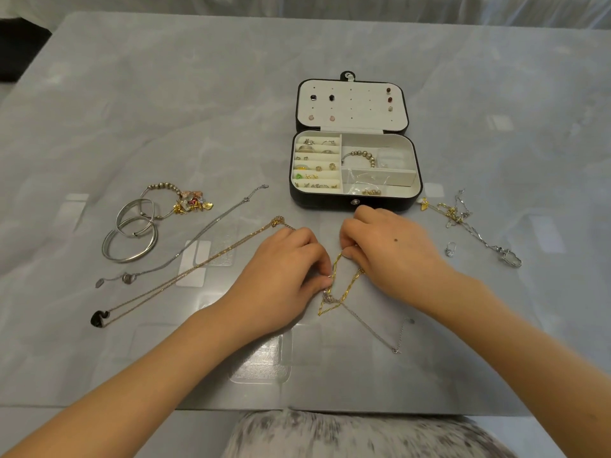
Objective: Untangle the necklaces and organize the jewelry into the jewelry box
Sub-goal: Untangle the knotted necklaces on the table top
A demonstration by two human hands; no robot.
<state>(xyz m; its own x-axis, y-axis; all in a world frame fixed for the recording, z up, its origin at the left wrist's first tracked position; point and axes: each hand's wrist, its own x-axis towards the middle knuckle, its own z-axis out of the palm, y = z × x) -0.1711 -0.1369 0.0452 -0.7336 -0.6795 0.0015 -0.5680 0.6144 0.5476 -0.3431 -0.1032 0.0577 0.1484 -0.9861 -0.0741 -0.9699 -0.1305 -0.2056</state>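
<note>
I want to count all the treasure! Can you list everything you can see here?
jewelry box: one, black with cream lining, open, beyond the hands
stud earrings: several, dark, red and pink, on the lid panel
beaded bracelet: one, silvery, inside the box
bangles: at least two, silver, far left
charm bracelet: one, silvery with gold and pink charms, beside the bangles
silver necklace: one, stretched out left of the box
black-pendant necklace: one, gold-toned, nearer than the silver necklace
gold chain: one, between the hands
silver chain: one, tangled with the gold chain
chain tangle: one, gold and silver, right of the box
table: one, grey
left hand: pinches the gold chain
right hand: pinches the gold chain
</note>
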